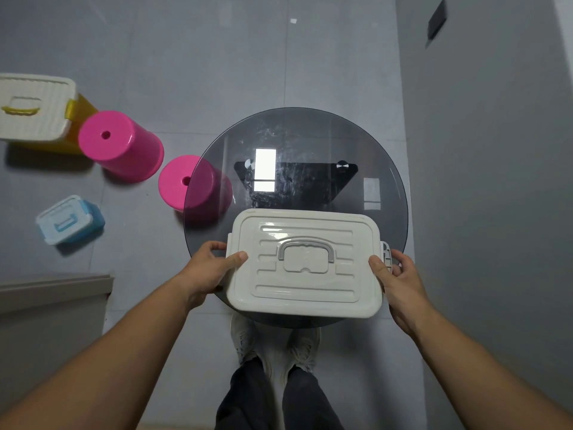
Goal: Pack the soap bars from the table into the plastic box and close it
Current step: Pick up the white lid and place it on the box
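Cream plastic box [305,263], lid on: left hand [214,268] and right hand [400,274] grip its ends; press both latches evenly (soap unseen).

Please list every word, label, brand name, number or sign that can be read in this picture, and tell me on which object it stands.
None can be read.
The white plastic box shows only moulded ridges and a grey handle on its lid, no letters.
The blue box, the cream box and the pink stools carry no visible text.
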